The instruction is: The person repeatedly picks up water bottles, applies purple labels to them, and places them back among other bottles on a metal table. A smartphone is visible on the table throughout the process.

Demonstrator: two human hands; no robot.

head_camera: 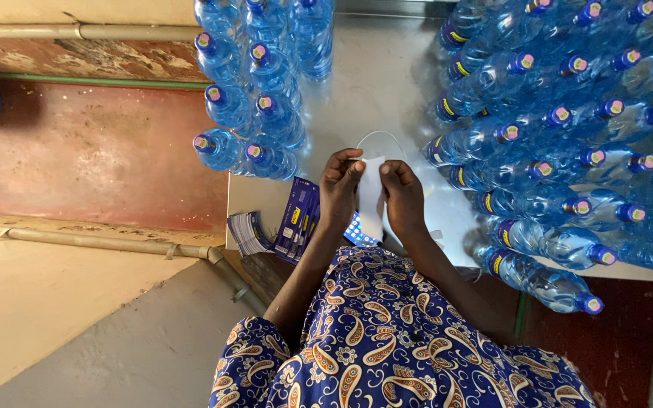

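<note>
**Lots of Bottles, One Little Strip**

Mostly, the picture was full of water bottles. A long shiny surface [387, 83] carried them all. The biggest bunch of blue bottles [568, 136] lay on their sides at the right, piled close together with purple caps pointing out. A smaller bunch of bottles [258, 91] lay at the left, touching each other too. Between the two bunches the surface was bare metal.

Below that was the person, in a dress with blue and orange swirls [387, 340]. Both arms reached up to the middle of the surface.

Next came a stack of blue labels [296, 219], fanned out on the near corner of the surface, just beside the left arm. It looked like many labels were left in that stack.

Smallest of all was a white paper strip [371, 193]. The left hand [340, 185] pinched one edge of it with bent fingers. The right hand [402, 189] pinched the other edge. The strip stood between the two hands, above the surface and near the person's chest. A thin white loop [378, 136] lay on the surface just past the hands.

I could not tell which bottles had fresh labels. So I think the work was somewhere in the middle, with plenty more to do.
</note>
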